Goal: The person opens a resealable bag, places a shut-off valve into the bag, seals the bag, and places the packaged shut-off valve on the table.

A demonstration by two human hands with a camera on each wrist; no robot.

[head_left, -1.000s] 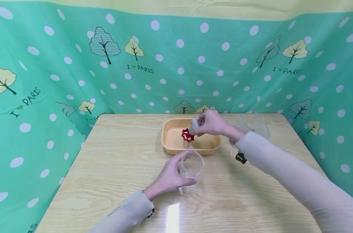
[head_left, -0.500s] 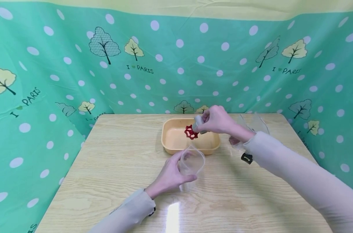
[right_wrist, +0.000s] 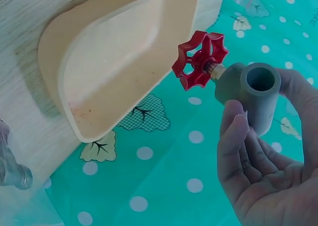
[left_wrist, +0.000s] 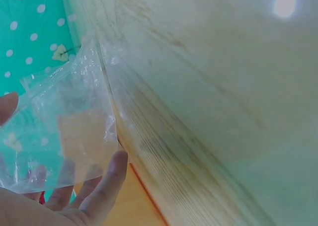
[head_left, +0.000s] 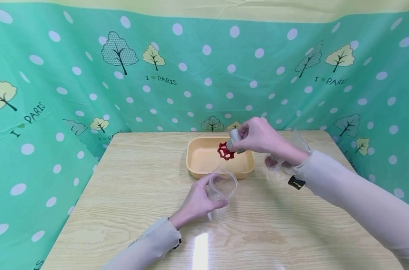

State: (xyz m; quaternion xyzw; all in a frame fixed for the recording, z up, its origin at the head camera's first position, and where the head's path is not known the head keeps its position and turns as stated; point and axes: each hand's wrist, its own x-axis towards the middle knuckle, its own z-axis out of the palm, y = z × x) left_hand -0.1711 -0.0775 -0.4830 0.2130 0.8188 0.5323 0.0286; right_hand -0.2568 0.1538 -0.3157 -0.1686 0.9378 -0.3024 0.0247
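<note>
My right hand [head_left: 263,138] grips the grey plastic body of a valve [right_wrist: 258,94] with a red handwheel [right_wrist: 201,59]. In the head view it holds the valve above the tan tray, handwheel pointing left. The right wrist view shows a round opening in the grey body facing the camera. Nearer to me, my left hand [head_left: 201,200] holds a clear plastic bag [head_left: 223,185] upright, thumb on the near side and fingers behind. The bag's mouth gapes upward. Through the film in the left wrist view, nothing distinct shows inside it.
The tan tray [head_left: 199,175] sits at the table's back middle, its visible inside bare. Right of it, partly behind my right forearm, another clear bag [head_left: 275,163] holds reddish pieces. A green dotted curtain [head_left: 191,93] hangs behind the wooden table [head_left: 140,187].
My right hand has shifted to the right and slightly up with the valve, over the tray. My left hand with the bag has barely moved.
</note>
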